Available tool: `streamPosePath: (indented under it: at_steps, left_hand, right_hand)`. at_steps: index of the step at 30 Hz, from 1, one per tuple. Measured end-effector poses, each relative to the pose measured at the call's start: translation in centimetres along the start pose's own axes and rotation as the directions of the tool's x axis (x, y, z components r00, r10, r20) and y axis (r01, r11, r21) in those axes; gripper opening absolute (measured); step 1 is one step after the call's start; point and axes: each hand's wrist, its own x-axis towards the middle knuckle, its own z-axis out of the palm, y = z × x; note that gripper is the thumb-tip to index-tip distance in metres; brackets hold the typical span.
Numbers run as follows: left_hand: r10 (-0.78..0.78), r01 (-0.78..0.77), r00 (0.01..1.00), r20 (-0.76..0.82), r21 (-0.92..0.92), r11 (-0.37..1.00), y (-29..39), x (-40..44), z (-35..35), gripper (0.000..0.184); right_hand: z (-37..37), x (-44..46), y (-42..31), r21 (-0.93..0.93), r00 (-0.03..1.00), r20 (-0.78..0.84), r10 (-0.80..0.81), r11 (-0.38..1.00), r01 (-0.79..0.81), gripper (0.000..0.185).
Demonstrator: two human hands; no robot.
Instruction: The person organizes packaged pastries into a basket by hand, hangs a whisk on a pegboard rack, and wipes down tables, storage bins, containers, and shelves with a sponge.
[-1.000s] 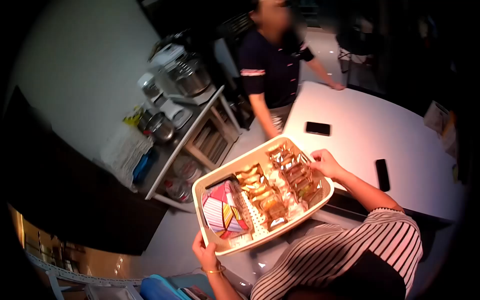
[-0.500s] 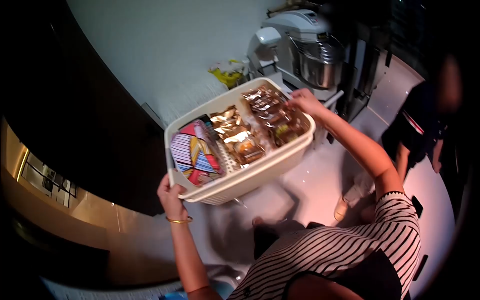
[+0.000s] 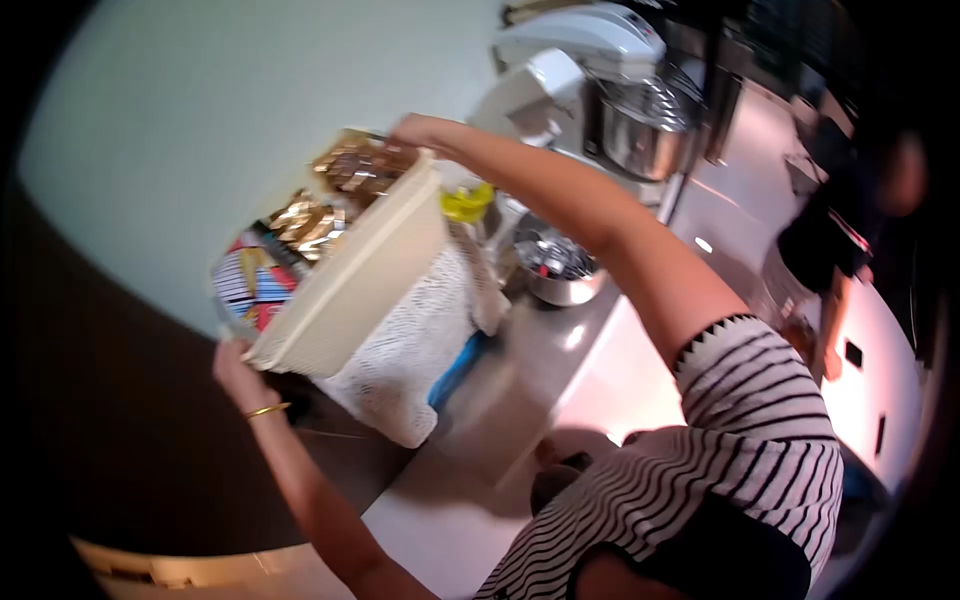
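A cream plastic basket [image 3: 362,268] is lifted up against the wall, tilted with its open top facing away from me. My left hand [image 3: 238,376], with a gold bangle at the wrist, is closed on its near left corner. Closed over the far right end of the rim is my right hand [image 3: 420,134]; its fingertips are hidden. Inside the basket lie a colourful striped pouch [image 3: 254,280], gold foil packets [image 3: 308,222] and brown shiny packages [image 3: 358,165], somewhat blurred. Right beneath the basket, a white textured cloth [image 3: 405,355] covers something on a metal counter [image 3: 530,375].
A metal bowl [image 3: 562,280] with shiny utensils stands on the counter, near a yellow-green bag [image 3: 467,203]. Behind it is a white stand mixer [image 3: 580,45] with a steel bowl [image 3: 640,135]. Another person in dark clothing [image 3: 830,235] stands at the right.
The basket has moved left and tilted, from in front of me over the floor to above the counter by the wall. Both hands stay on it. My view has turned, showing the cloth and bowl.
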Motion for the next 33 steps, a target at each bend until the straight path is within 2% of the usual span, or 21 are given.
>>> streamPosePath:
  at_steps: [1, 3, 6, 7, 8, 11, 14, 16, 19, 20, 21, 22, 23, 24, 25, 26, 27, 28, 29, 30, 33]
  left_hand:
    - [0.027, -0.027, 1.000, -0.004, 0.001, 1.000, -2.3, 2.7, -0.2, 0.008]
    - [0.005, -0.004, 1.000, 0.024, -0.024, 1.000, 2.6, -5.5, 0.6, 0.010]
    - [0.069, -0.069, 0.997, 0.019, -0.011, 0.998, 10.7, -17.3, 3.0, 0.011]
    - [0.008, -0.015, 0.998, -0.064, -0.111, 0.994, 9.3, -14.7, 1.0, 0.012]
    - [0.017, -0.016, 1.000, 0.008, -0.078, 0.997, 8.4, -12.7, -0.6, 0.014]
    - [0.017, -0.018, 1.000, -0.004, -0.099, 0.995, 7.0, -12.3, -1.7, 0.018]
    - [0.047, -0.056, 0.992, -0.118, -0.072, 0.996, 6.2, -12.5, -1.1, 0.027]
    - [0.010, -0.017, 0.996, -0.091, -0.084, 0.996, 6.8, -13.3, -0.5, 0.032]
    - [0.006, -0.008, 1.000, -0.023, -0.079, 0.997, 6.5, -15.0, -0.4, 0.041]
    - [0.305, -0.279, 0.932, -0.197, 0.151, 0.948, 5.9, -17.3, 0.4, 0.040]
    - [0.596, -0.468, 0.750, -0.287, 0.406, 0.785, 5.4, -19.6, 1.1, 0.039]
    - [0.631, -0.448, 0.694, -0.346, 0.479, 0.755, 4.6, -21.3, 1.5, 0.039]
    - [0.664, -0.410, 0.633, -0.399, 0.554, 0.724, 3.6, -23.1, 1.9, 0.038]
    - [0.741, -0.628, 0.647, -0.181, 0.424, 0.652, 1.3, -24.3, 3.7, 0.033]
    - [0.805, -0.786, 0.592, 0.027, 0.239, 0.570, -0.9, -26.1, 6.5, 0.029]
    - [0.562, -0.633, 0.769, 0.306, 0.242, 0.735, -1.5, -28.4, 10.0, 0.022]
    - [0.230, -0.444, 0.808, 0.542, 0.304, 0.843, -1.7, -31.0, 14.2, 0.016]
    - [0.105, -0.355, 0.654, 0.749, 0.182, 0.917, -1.7, -32.8, 18.3, 0.015]
    - [0.161, -0.606, 0.438, 0.884, 0.158, 0.780, -4.7, -32.8, 21.0, 0.025]
    - [0.081, -0.621, 0.335, 0.939, 0.155, 0.768, -4.8, -33.9, 24.4, 0.029]
    - [0.140, -0.707, 0.231, 0.963, 0.068, 0.704, -10.5, -34.0, 30.8, 0.032]
  right_hand:
    - [1.9, 3.1, 0.5, 0.281, 0.990, -0.046, 0.131, 0.953, -0.112, 0.036]
    - [-3.6, -8.5, -0.8, 0.278, 0.986, -0.051, 0.158, 0.951, -0.138, 0.035]
    - [-9.2, -16.1, 1.6, 0.297, 0.995, -0.063, -0.083, 0.950, 0.098, 0.034]
    - [-6.4, -13.3, -0.8, 0.296, 0.992, -0.031, -0.124, 0.947, 0.127, 0.032]
    - [-5.4, -12.0, -1.3, 0.328, 0.986, -0.016, -0.168, 0.930, 0.164, 0.030]
    - [-6.1, -14.3, -2.0, 0.513, 0.997, -0.067, -0.049, 0.855, 0.076, 0.026]
    - [-5.8, -16.1, -1.4, 0.375, 0.996, -0.089, -0.030, 0.925, 0.062, 0.024]
    - [-4.8, -15.0, -0.5, 0.643, 0.999, -0.036, -0.035, 0.765, 0.050, 0.025]
    - [-6.5, -19.2, 3.4, 0.675, 0.995, 0.001, -0.102, 0.734, 0.074, 0.026]
    - [-7.3, -20.9, 6.0, 0.556, 0.991, 0.007, -0.131, 0.824, 0.105, 0.027]
    - [-7.8, -23.1, 9.5, 0.424, 0.988, 0.019, -0.156, 0.896, 0.134, 0.027]
    - [-8.3, -27.2, 12.7, 0.192, 0.975, -0.055, -0.217, 0.955, 0.224, 0.032]
    - [-9.1, -29.9, 16.6, 0.104, 0.986, 0.059, -0.155, 0.984, 0.148, 0.032]
    - [-9.5, -34.0, 18.5, 0.098, 0.992, 0.048, 0.118, 0.988, -0.122, 0.030]
    - [-9.7, -35.2, 24.0, -0.008, 0.975, 0.085, 0.207, 0.978, -0.208, 0.035]
    - [-9.2, -36.9, 27.1, -0.206, 0.974, 0.029, 0.224, 0.955, -0.213, 0.040]
    - [-9.0, -37.9, 29.1, -0.395, 0.974, -0.029, 0.226, 0.893, -0.218, 0.046]
    - [-8.1, -38.1, 29.2, -0.387, 0.973, -0.016, 0.229, 0.896, -0.217, 0.046]
    - [-6.5, -38.5, 28.7, -0.447, 0.974, -0.030, 0.224, 0.869, -0.213, 0.049]
    - [-5.1, -38.6, 28.4, -0.505, 0.975, -0.044, 0.217, 0.837, -0.209, 0.052]
    - [-1.2, -36.7, 29.6, -0.643, 0.896, 0.081, 0.436, 0.710, -0.288, 0.054]
